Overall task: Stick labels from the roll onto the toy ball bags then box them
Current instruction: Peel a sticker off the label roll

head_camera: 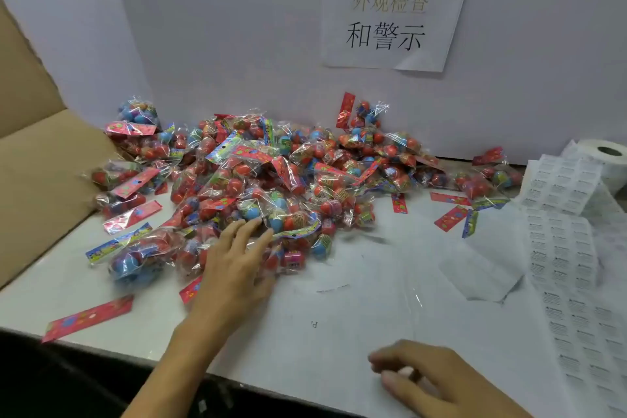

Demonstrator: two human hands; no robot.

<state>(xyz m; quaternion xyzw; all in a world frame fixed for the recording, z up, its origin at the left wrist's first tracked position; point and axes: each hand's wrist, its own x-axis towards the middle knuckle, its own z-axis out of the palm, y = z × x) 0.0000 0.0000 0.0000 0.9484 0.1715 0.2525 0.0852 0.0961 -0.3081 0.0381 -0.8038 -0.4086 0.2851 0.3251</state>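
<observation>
A heap of clear toy ball bags point(271, 176) with red and blue balls and bright header cards covers the back of the white table. My left hand point(234, 265) reaches into the heap's front edge, fingers spread and resting on a bag. My right hand point(420, 380) lies near the table's front edge with fingers loosely curled; something small and pale may sit at its fingertips, too blurred to name. The label roll point(607, 159) stands at the far right, and its strip of labels point(570, 248) trails down the table's right side.
An open cardboard box point(40, 180) stands at the left, its flap up. A loose red header card point(88, 317) lies at the front left. A white wall with a taped paper sign point(390, 17) closes the back. Peeled backing paper point(481, 268) lies beside the strip.
</observation>
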